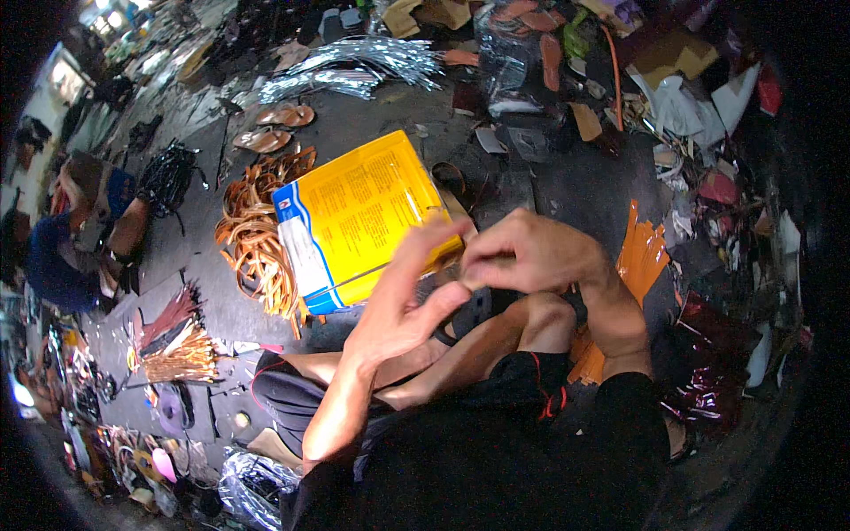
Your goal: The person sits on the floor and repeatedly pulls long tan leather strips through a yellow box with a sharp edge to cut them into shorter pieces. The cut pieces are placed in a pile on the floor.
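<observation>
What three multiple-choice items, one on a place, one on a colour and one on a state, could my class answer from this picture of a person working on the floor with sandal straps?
1. Where does the heap of orange-brown straps lie?
A. To the left of the yellow tin
B. On the person's knee
C. On top of the tin

2. What colour is the edge band of the yellow tin?
A. Green
B. Blue and white
C. Black

3. How are the left hand and right hand placed?
A. Flat on the floor, far apart
B. Both behind the back
C. Raised close together, fingertips meeting over the knees

Answers: 1 A, the straps spread out from the tin's left side. 2 B, a blue and white band runs along its near-left edge. 3 C, the fingers pinch at one spot in front of the tin; what they pinch is too small to tell.
</observation>
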The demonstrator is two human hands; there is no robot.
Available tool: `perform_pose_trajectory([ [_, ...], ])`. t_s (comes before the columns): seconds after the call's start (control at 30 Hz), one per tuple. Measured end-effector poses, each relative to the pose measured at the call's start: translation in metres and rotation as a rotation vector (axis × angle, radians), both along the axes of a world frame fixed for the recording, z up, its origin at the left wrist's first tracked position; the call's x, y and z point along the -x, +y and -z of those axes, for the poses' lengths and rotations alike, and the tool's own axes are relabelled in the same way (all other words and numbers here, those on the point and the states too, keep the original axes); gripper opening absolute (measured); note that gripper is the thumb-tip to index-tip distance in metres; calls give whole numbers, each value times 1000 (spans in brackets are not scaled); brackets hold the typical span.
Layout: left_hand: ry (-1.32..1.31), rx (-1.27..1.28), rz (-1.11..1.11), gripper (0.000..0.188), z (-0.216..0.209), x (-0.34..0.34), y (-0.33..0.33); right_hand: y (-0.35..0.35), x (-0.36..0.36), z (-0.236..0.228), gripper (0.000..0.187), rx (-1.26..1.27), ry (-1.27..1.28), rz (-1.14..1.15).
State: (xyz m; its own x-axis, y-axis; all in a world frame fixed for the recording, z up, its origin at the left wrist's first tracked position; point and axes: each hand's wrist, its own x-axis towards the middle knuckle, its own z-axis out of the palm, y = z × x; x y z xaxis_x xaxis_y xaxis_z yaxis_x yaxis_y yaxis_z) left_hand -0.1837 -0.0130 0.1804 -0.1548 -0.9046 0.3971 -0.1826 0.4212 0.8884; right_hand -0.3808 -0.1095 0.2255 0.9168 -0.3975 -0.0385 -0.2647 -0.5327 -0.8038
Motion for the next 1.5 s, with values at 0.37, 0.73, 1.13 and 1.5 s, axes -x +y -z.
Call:
perform_pose_trajectory([
  [0.37, -56, -427, -272, 26, 4, -111, 34, -18, -41, -11, 14, 115, 55, 217],
  [0.73, 23, -651, 102, 17, 28, -151, 37, -34, -58, 10, 16, 326, 71, 339],
  [1.13, 390, -519, -544, 25, 81, -162, 14, -74, -59, 66, 19, 838, 85, 417],
  [1.5, 372, -343, -802, 22, 97, -161, 7, -26, -237, 119, 20, 348, -305, 12],
])
